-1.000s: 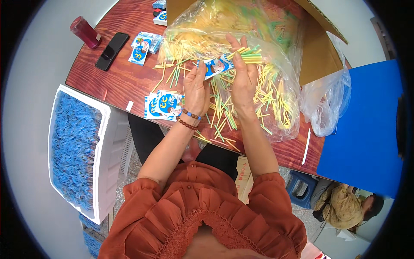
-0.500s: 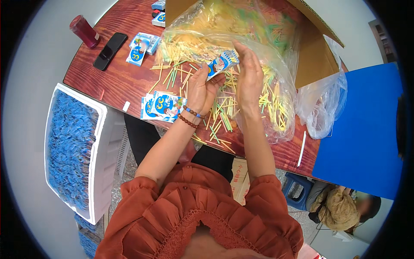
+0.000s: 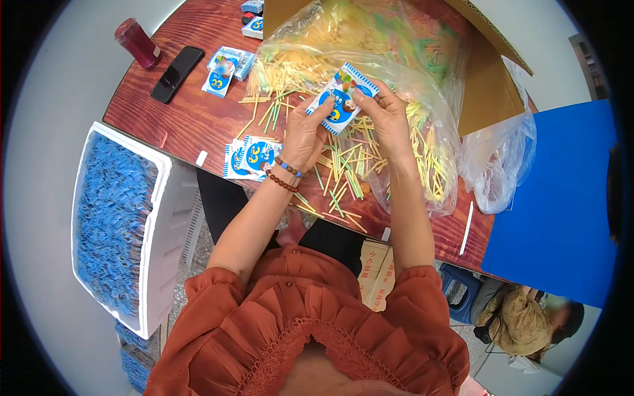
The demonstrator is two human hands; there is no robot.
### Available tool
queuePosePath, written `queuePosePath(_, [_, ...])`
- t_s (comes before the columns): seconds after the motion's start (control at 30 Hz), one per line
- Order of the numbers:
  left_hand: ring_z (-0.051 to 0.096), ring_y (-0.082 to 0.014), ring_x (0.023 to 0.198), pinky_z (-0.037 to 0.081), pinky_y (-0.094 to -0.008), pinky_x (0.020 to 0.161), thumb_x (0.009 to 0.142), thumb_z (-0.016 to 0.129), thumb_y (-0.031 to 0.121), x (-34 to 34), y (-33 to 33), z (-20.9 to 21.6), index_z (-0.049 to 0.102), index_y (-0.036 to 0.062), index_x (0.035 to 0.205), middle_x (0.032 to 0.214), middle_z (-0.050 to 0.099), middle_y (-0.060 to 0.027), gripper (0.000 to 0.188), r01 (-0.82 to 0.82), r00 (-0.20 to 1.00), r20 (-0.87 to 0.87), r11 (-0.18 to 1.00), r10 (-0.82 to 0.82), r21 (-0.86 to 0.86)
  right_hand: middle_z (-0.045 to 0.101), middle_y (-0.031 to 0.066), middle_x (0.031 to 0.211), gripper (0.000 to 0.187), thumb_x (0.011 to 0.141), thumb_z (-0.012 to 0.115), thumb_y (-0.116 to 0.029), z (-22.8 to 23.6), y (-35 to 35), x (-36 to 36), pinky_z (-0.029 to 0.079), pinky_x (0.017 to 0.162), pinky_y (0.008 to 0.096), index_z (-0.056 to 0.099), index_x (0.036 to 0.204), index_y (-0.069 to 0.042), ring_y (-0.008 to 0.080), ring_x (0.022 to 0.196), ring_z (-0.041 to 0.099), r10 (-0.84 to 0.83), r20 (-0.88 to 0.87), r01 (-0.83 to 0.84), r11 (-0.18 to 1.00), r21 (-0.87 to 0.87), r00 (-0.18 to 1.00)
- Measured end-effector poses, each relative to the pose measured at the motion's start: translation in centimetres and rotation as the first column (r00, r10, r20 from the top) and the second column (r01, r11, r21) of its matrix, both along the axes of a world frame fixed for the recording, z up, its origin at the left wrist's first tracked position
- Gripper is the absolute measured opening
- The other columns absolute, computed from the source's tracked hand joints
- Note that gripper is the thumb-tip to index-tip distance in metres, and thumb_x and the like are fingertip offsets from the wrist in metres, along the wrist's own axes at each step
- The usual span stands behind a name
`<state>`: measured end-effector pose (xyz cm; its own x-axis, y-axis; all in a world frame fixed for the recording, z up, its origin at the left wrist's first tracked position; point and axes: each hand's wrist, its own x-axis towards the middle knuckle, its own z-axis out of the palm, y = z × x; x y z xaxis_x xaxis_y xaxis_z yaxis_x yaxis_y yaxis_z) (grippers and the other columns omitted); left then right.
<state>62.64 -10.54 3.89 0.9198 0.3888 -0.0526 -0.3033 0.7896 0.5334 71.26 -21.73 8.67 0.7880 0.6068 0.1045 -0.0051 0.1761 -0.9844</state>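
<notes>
Between my two hands is a small blue-and-white packet (image 3: 343,99), its printed face turned up. My left hand (image 3: 306,135) pinches its lower left edge, thumb on top. On the other side my right hand (image 3: 388,119) grips the upper right part, thumb pressed on the face. Beneath and around the hands lie loose thin yellow, green and pink sticks (image 3: 347,168) on the red-brown wooden table (image 3: 178,122). A large clear plastic bag (image 3: 317,33) full of such sticks spreads just beyond. Two similar packets (image 3: 254,157) rest by my left wrist.
More packets (image 3: 220,76), a black phone (image 3: 177,74) and a red jar (image 3: 137,43) occupy the far left. A white foam box (image 3: 153,198) holds many blue pieces. To the right are a cardboard box (image 3: 489,86), a crumpled clear bag (image 3: 492,165), a blue panel (image 3: 561,198) and a seated person (image 3: 522,320).
The packet has turned from tilted to flat with its face showing. My right hand, formerly spread beside it, has closed on it. The whole view has shifted slightly.
</notes>
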Motion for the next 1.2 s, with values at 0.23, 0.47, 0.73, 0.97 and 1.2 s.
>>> queuePosePath(0.23, [0.066, -0.0109, 0.082, 0.054, -0.0224, 0.069, 0.090, 0.063, 0.009, -1.7, 2.5, 0.1, 0.061, -0.0004, 0.104, 0.097, 0.068, -0.0067, 0.017, -0.124, 0.981, -0.134, 0.987, 0.138, 0.103, 0.061, -0.0045, 0.073, 0.011, 0.087, 0.067, -0.014, -0.5, 3.4, 0.1, 0.037, 0.060, 0.0181, 0.070, 0.093, -0.006, 0.0019, 0.065, 0.048, 0.051, 0.151, -0.032, 0.992, -0.125, 0.987])
queuePosePath(0.47, [0.065, -0.0096, 0.078, 0.054, -0.0230, 0.066, 0.088, 0.065, 0.007, -4.8, 9.1, -0.2, 0.063, -0.0004, 0.103, 0.093, 0.068, -0.0054, 0.017, -0.268, 0.919, -0.222, 0.930, 0.325, 0.250, 0.065, 0.0014, 0.074, 0.012, 0.086, 0.065, -0.010, -2.1, 10.7, -1.4, 0.042, 0.057, 0.0198, 0.067, 0.091, 0.001, 0.0050, 0.064, 0.056, 0.188, -0.040, -0.189, 0.981, -0.036, 0.981])
queuePosePath(0.73, [0.065, -0.0109, 0.079, 0.049, -0.0215, 0.066, 0.088, 0.064, 0.012, -6.7, 21.6, -5.1, 0.068, -0.0006, 0.095, 0.088, 0.069, -0.0042, 0.015, -0.214, 0.766, -0.326, 0.697, 0.555, 0.684, 0.067, 0.0147, 0.073, 0.022, 0.081, 0.066, -0.018, -5.6, 20.7, -1.5, 0.049, 0.062, 0.0328, 0.067, 0.092, 0.002, 0.0217, 0.068, 0.067, 0.172, 0.210, -0.120, 0.963, -0.241, 0.962])
queuePosePath(0.97, [0.064, -0.0137, 0.071, 0.049, -0.0284, 0.064, 0.082, 0.069, 0.023, -3.6, 24.0, -5.7, 0.070, -0.0001, 0.090, 0.078, 0.070, -0.0080, 0.024, 0.094, 0.461, -0.191, 0.166, 0.867, 0.982, 0.067, 0.0156, 0.079, 0.023, 0.084, 0.061, -0.019, -6.7, 18.3, 0.0, 0.049, 0.062, 0.0315, 0.065, 0.095, 0.001, 0.0234, 0.068, 0.064, 0.274, 0.609, 0.011, 0.907, -0.422, 0.744])
queuePosePath(1.2, [0.061, -0.0353, 0.091, 0.047, -0.0416, 0.081, 0.080, 0.067, 0.024, -4.0, 23.7, -5.9, 0.067, -0.0011, 0.095, 0.096, 0.063, -0.0202, 0.029, 0.182, 0.434, 0.040, -0.131, 0.900, 0.975, 0.064, 0.0109, 0.077, 0.027, 0.072, 0.072, -0.026, -5.2, 7.7, -4.4, 0.047, 0.068, 0.0366, 0.063, 0.081, -0.003, 0.0273, 0.076, 0.062, 0.588, 0.441, -0.147, 0.696, -0.703, 0.678])
